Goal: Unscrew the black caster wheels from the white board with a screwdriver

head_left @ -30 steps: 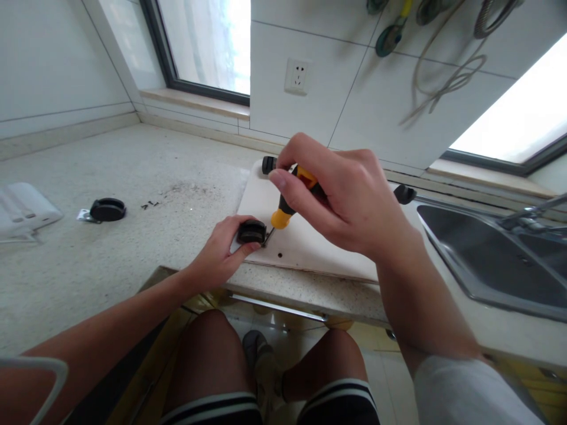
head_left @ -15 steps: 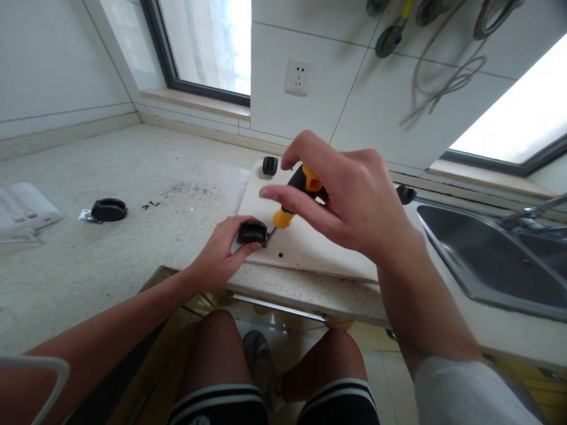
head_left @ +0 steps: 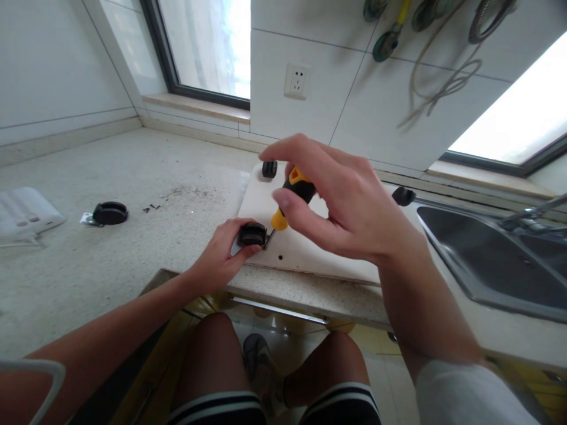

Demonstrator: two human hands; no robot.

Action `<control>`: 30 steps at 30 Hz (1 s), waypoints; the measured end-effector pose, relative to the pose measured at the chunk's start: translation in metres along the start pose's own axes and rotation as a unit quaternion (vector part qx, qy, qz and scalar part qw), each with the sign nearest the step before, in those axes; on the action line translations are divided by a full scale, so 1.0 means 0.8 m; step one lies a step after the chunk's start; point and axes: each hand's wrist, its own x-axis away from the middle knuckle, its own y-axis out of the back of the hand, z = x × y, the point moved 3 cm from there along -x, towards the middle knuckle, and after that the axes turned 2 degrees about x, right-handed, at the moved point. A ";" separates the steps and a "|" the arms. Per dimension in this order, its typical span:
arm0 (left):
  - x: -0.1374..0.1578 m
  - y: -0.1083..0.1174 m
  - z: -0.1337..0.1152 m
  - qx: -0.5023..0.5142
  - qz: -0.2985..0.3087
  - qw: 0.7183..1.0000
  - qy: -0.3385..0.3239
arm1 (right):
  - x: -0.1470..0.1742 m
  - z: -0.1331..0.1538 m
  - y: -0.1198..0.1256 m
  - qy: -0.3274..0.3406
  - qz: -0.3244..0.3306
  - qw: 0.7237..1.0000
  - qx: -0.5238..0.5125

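My left hand (head_left: 224, 251) grips a black caster wheel (head_left: 252, 234) between thumb and fingers at the near left corner of a white board (head_left: 328, 254). In my right hand (head_left: 343, 206) is a yellow and black screwdriver (head_left: 296, 190); its tip meets the metal bracket beside that caster. The thumb and index finger of this hand are spread, while the other fingers behind the handle are partly hidden. Another black caster (head_left: 269, 169) stands at the board's far left corner, and a further one (head_left: 403, 196) at its far right. A small hole shows near the board's front edge.
A loose caster (head_left: 110, 213) with a metal plate lies on the stone counter (head_left: 190, 159), near several small dark screws (head_left: 151, 207). A white power bank (head_left: 31, 209) with a cable is far left. To the right is a steel sink (head_left: 478, 254) with a tap (head_left: 527, 215).
My right hand's index finger has stretched further out to the left, and the thumb has shifted along the screwdriver handle. My left hand keeps its hold on the caster.
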 end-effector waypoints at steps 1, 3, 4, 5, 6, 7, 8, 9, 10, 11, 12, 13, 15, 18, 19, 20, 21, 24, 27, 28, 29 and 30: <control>0.000 0.000 0.001 -0.001 -0.001 1.000 0.001 | 0.000 0.000 0.000 -0.009 -0.020 1.000 0.021; 0.001 0.000 0.003 -0.003 -0.005 1.000 0.002 | 0.001 0.001 0.001 -0.003 -0.048 0.999 0.018; 0.001 0.000 0.004 -0.004 -0.006 1.000 0.000 | 0.002 0.002 0.001 0.010 -0.050 0.999 -0.005; 0.001 -0.001 0.004 -0.004 -0.006 1.000 -0.005 | 0.002 0.002 0.000 0.024 -0.042 0.998 -0.032; 0.002 -0.001 0.005 -0.004 -0.005 1.000 -0.012 | 0.002 0.003 0.000 0.037 -0.036 0.997 -0.053; 0.003 -0.001 0.005 -0.003 -0.003 1.000 -0.019 | 0.002 0.003 0.000 0.043 -0.032 0.996 -0.064; 0.003 -0.002 0.005 -0.001 -0.003 1.000 -0.026 | 0.002 0.003 0.000 0.041 -0.036 0.996 -0.063; 0.004 -0.002 0.006 0.001 -0.003 0.999 -0.033 | 0.002 0.001 0.000 0.035 -0.046 0.997 -0.053; 0.004 -0.002 0.005 0.003 -0.003 0.999 -0.042 | 0.002 0.000 -0.001 0.027 -0.057 0.997 -0.041; 0.004 -0.002 0.005 0.005 -0.006 0.999 -0.053 | 0.002 -0.001 -0.001 0.020 -0.064 0.997 -0.037; 0.004 -0.002 0.004 0.007 -0.010 0.998 -0.066 | 0.002 -0.001 -0.002 0.017 -0.065 0.997 -0.045; 0.003 -0.001 0.004 0.008 -0.013 0.997 -0.079 | 0.002 -0.002 -0.002 0.020 -0.061 0.996 -0.063; 0.002 0.000 0.002 0.009 -0.016 0.995 -0.097 | 0.001 -0.001 -0.002 0.035 -0.040 0.993 -0.106; 0.001 0.001 0.003 0.004 0.000 0.996 -0.087 | 0.002 0.000 0.000 0.039 -0.038 0.995 -0.087; 0.001 0.000 0.003 0.002 0.006 0.997 -0.078 | 0.002 0.000 0.001 0.027 -0.044 0.996 -0.066; 0.001 0.000 0.004 0.001 0.008 0.998 -0.070 | 0.002 -0.001 0.002 0.014 -0.051 0.997 -0.050; 0.002 0.000 0.005 0.002 0.007 0.998 -0.062 | 0.002 -0.001 0.002 0.004 -0.056 0.997 -0.044; 0.005 0.000 0.006 0.000 -0.001 0.999 -0.051 | 0.003 0.002 0.003 0.011 -0.049 0.996 -0.075; 0.006 -0.001 0.006 -0.006 0.004 0.999 -0.049 | 0.004 0.005 0.003 0.034 -0.037 0.993 -0.103; 0.005 -0.001 0.005 -0.007 0.005 0.999 -0.050 | 0.004 0.005 0.003 0.034 -0.037 0.994 -0.093; 0.005 -0.001 0.004 -0.007 0.004 0.999 -0.053 | 0.004 0.005 0.002 0.030 -0.045 0.996 -0.074; 0.004 -0.002 0.003 -0.007 0.001 0.998 -0.057 | 0.004 0.004 0.001 0.023 -0.058 0.997 -0.051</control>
